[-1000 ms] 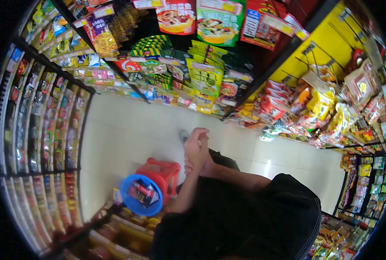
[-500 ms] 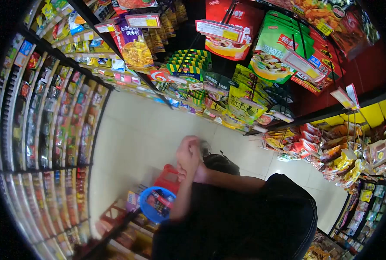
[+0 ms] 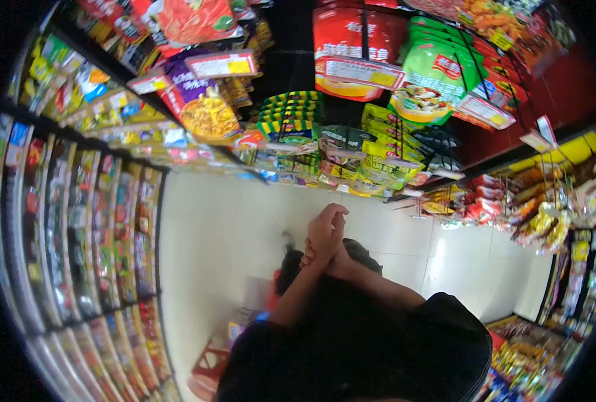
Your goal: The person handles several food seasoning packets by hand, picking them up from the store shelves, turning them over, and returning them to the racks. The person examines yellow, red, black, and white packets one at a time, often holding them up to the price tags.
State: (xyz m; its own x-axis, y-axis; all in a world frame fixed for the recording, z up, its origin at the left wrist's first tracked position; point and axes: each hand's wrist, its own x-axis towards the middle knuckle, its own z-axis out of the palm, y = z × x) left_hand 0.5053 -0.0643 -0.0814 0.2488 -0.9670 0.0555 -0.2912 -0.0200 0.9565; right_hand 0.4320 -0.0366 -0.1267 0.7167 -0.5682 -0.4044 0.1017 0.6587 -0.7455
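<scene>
My left hand (image 3: 326, 225) is raised in front of my body, its fingers pressed together and bent at the tips, with nothing visible in them. Around my left wrist my right hand (image 3: 340, 262) is wrapped, and its fingertips show on the left side of that wrist. Both forearms come out of dark short sleeves. Below the hands are dark shoes (image 3: 290, 268), partly covered by my arms. The nearest goods are hanging yellow-green seasoning packets (image 3: 386, 161), beyond my hands and apart from them.
Ahead hang red packets (image 3: 341, 40), green packets (image 3: 432, 74) and a purple packet (image 3: 201, 100) behind price tags. Long shelves of packaged goods (image 3: 77, 228) line the left. Snack bags (image 3: 512, 204) hang at right. A red crate (image 3: 211, 365) stands on the pale tiled floor (image 3: 204, 234).
The view has turned, and my clasped hands appear farther right and slightly higher. The blue basin at lower left is now almost wholly hidden behind my arm and sleeve. My right hand keeps its hold.
</scene>
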